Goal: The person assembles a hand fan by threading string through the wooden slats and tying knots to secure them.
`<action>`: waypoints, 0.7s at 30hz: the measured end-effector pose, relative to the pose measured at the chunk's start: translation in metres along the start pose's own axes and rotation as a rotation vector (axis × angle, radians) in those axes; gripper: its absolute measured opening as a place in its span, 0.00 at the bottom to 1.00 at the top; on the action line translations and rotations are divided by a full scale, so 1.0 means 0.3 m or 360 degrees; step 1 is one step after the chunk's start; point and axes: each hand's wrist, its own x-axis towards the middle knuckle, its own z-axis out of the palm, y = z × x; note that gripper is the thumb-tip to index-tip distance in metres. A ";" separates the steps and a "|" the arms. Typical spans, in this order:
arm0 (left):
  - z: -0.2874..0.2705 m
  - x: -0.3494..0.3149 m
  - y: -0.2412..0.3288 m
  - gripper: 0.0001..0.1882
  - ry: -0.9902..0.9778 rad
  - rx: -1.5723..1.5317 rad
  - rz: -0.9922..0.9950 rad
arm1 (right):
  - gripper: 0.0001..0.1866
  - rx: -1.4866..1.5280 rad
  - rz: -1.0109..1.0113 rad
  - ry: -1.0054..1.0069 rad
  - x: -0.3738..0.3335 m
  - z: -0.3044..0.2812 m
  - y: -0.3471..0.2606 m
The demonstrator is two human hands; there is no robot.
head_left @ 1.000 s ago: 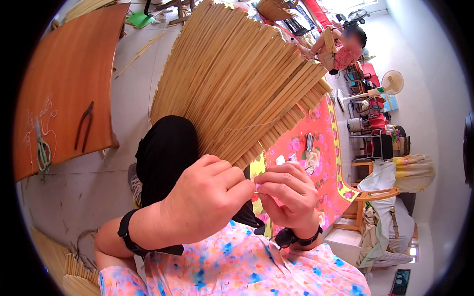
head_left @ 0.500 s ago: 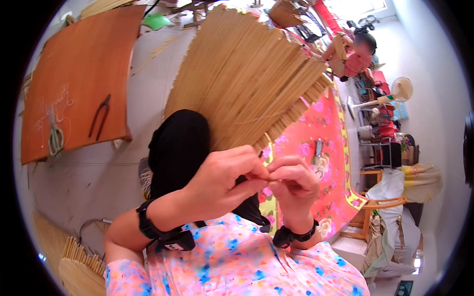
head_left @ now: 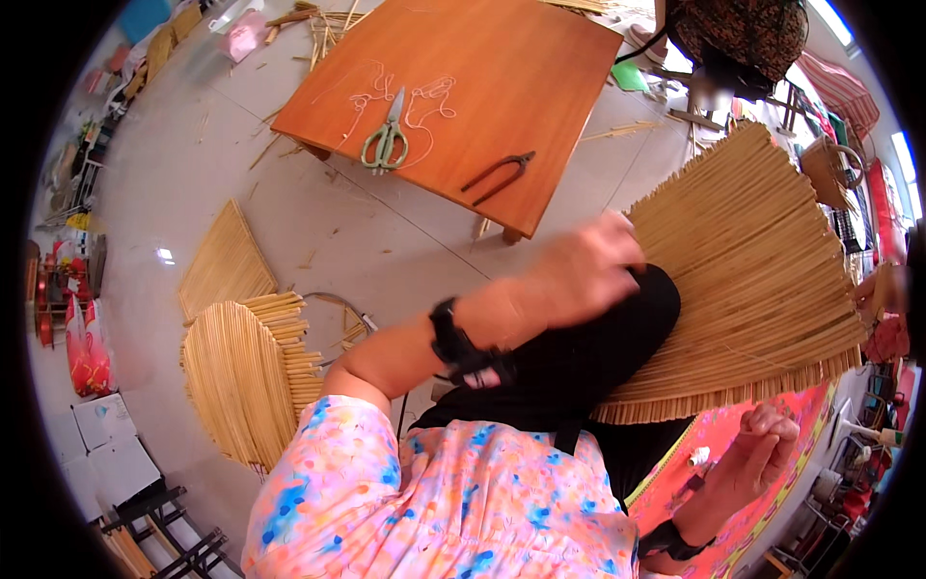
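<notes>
A large fan-shaped panel of thin tan strips, like bamboo (head_left: 743,280), lies across my dark-clothed knee. My left hand (head_left: 588,275) is raised over that knee, near the panel's left edge, its fingers smeared by motion. Right of the panel's lower edge is my right hand (head_left: 760,449), above a red flowered cloth (head_left: 719,434). Its fingers are bent in against the thumb; anything between them is too small to make out. Scissors with green handles (head_left: 386,140) and dark pincers (head_left: 499,179) rest on the orange-brown table (head_left: 482,77), with loose pale thread (head_left: 431,101) by the scissors.
On the floor to my left lie a rounded strip panel (head_left: 236,376) and a smaller angular one (head_left: 230,256). A thin cable (head_left: 338,299) curves beside them. Another person (head_left: 743,39) is at the far right, and a second person (head_left: 885,333) is at the right edge.
The view has swung left. My hands, together at the fingertips before, are now apart: the left has moved left over my knee, the right stays over the cloth.
</notes>
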 end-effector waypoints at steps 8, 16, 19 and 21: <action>-0.425 -0.165 -0.740 0.07 0.0532 0.1454 -0.0967 | 0.03 -0.0252 0.0119 -0.0028 -0.018 0.020 -0.021; -0.475 -0.160 -0.780 0.08 0.0319 0.1740 -0.1301 | 0.01 -0.0369 0.0128 -0.0119 -0.019 0.010 -0.018; -0.475 -0.143 -0.770 0.08 0.0298 0.1788 -0.1298 | 0.01 -0.0386 0.0099 -0.0119 -0.021 0.017 -0.027; -0.466 -0.127 -0.755 0.08 0.0260 0.1621 -0.1356 | 0.01 -0.0401 0.0088 -0.0144 -0.025 0.016 -0.038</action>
